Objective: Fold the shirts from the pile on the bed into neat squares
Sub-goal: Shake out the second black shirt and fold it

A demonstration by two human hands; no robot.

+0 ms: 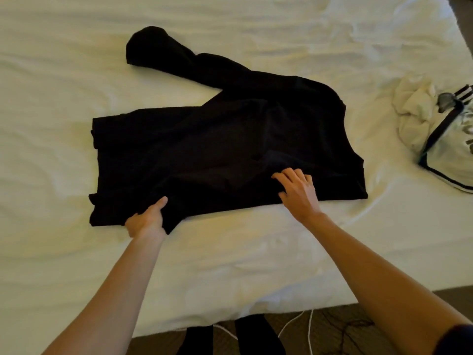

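Left hand (147, 219) pinches black shirt's (217, 149) soft near hem; right hand (298, 189) presses it, fingers loosely spread; rumpled white bed (230, 257).

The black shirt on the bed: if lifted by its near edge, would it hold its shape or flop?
Probably flop: the black shirt lies in soft wrinkles and its sleeve curls limply. It likely drapes from the left hand. It seems unlikely to slide freely on the rumpled sheet.

Print on white shirt (458, 139) cut off, unreadable.
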